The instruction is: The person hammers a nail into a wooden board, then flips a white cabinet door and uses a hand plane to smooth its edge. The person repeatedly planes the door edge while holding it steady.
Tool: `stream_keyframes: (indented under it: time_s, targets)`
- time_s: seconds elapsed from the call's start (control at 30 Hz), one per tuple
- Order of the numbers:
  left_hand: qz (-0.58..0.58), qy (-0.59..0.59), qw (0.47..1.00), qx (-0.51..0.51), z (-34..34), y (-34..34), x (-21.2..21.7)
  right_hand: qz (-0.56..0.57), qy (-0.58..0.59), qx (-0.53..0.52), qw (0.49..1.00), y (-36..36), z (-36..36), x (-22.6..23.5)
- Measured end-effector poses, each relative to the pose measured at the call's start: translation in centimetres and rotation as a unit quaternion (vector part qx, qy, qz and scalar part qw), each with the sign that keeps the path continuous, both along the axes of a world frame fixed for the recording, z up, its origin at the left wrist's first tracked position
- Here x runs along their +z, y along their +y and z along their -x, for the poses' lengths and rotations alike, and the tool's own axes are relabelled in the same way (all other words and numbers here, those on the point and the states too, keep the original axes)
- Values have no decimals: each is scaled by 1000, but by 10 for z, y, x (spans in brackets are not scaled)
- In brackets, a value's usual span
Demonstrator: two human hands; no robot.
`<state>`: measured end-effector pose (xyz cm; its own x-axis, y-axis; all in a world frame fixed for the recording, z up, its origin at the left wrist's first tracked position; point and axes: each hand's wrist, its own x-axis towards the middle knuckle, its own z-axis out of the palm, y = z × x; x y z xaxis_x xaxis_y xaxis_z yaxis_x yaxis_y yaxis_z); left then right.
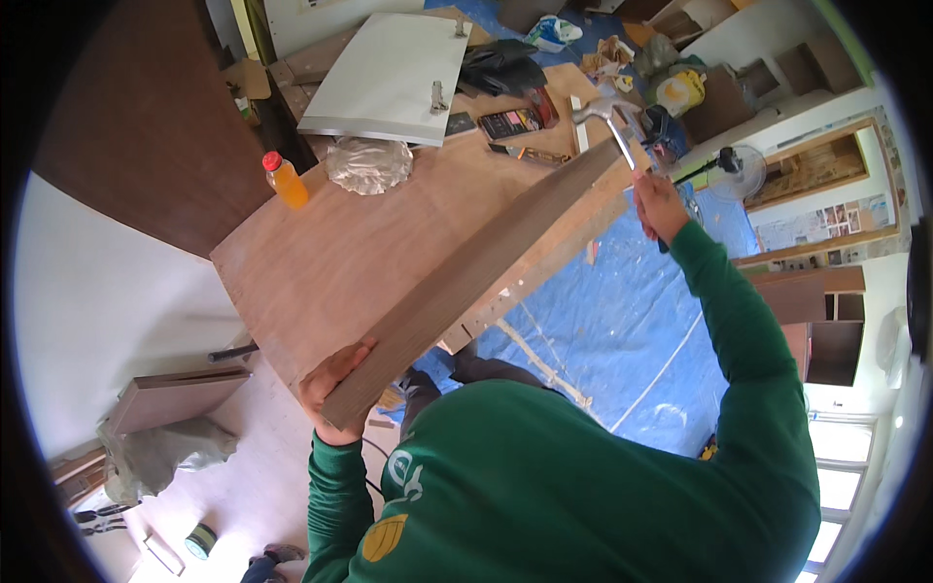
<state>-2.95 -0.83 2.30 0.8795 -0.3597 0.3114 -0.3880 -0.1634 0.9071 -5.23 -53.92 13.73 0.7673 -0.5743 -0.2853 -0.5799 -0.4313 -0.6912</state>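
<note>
A long brown wooden board (476, 267) lies slantwise along the workbench's near edge, from lower left to upper right. My left hand (335, 381) is closed around its near end, thumb on top and the other fingers mostly hidden. My right hand (661, 208) grips the shaft of a claw hammer (598, 109). The hammer's metal head is over or just beyond the board's far end; I cannot tell whether it touches. Beneath the board is the wooden workbench top (321, 262).
On the bench are an orange drink bottle (285, 181), crumpled foil (369, 165), a white hinged panel (389, 73), a phone (510, 122) and a utility knife (539, 154). Blue sheeting (612, 321) covers the floor at right. A fan (736, 173) stands beyond my right hand.
</note>
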Motion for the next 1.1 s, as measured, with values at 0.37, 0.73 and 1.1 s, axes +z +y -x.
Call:
stream_keyframes:
  time_s: [0.37, 0.73, 1.1]
  targets:
    - [-95, 22, 990, 101, -11, 18, -40, -203, -296, -157, 920, 1, 25, -48]
    - [181, 52, 929, 319, -5, -47, -20, -226, -163, -301, 912, -81, 80, -166]
    - [220, 66, 850, 474, -16, -68, -6, -113, -107, -221, 963, -296, -14, -272]
